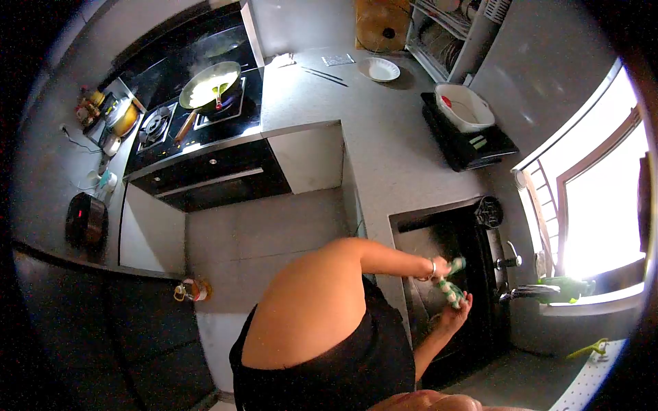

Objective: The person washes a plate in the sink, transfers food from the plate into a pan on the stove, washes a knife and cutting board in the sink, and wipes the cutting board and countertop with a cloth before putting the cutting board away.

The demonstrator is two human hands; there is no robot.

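Over the dark sink (473, 274), my left hand (439, 268), with a bracelet at the wrist, is closed round a green and white striped cloth (449, 293). One end of the cloth sticks out beyond my left fingers, and the rest hangs down to my right hand (458, 312). The fingers of my right hand are bent against its lower end. Right of my hands, a faucet (531, 292) reaches out at the sink's edge.
A pan (210, 85) with a wooden handle steams on the stove (240, 103). On the counter (384, 157) are chopsticks (325, 77), a white plate (379, 69) and a white basin (466, 108) on a black tray (445, 140). An oil bottle (194, 290) stands on the floor.
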